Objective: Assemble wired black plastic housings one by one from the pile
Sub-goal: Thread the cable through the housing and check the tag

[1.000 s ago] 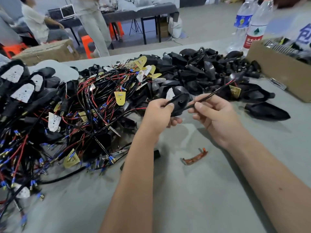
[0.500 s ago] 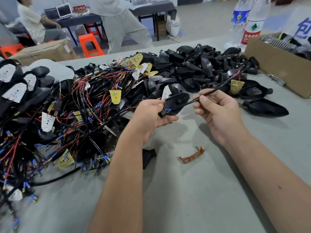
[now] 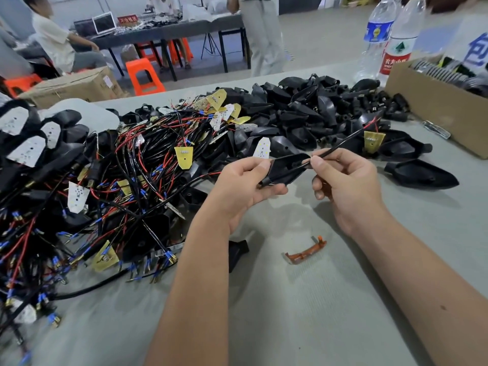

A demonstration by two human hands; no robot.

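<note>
My left hand [image 3: 245, 186] grips a black plastic housing [image 3: 286, 169] above the grey table, its hollow side turned toward me. My right hand [image 3: 343, 180] pinches a black sheathed wire [image 3: 340, 145] just at the housing's right tip. The wire runs up and right to a small yellow circuit board [image 3: 373, 140] with red leads. Behind lies the pile of empty black housings [image 3: 311, 112]. To the left spreads a tangle of red and black wired boards [image 3: 137, 175].
An orange plastic clip [image 3: 306, 252] lies on the table [image 3: 290, 313] below my hands. A loose housing [image 3: 422, 175] sits at right, a cardboard box [image 3: 435, 101] and two water bottles [image 3: 388, 38] beyond. Finished housings [image 3: 29, 143] stack at far left. People stand behind.
The housing in my left hand has turned so its hollow faces me, and my right fingers have slid along the wire up to its tip. Both hands sit slightly higher.
</note>
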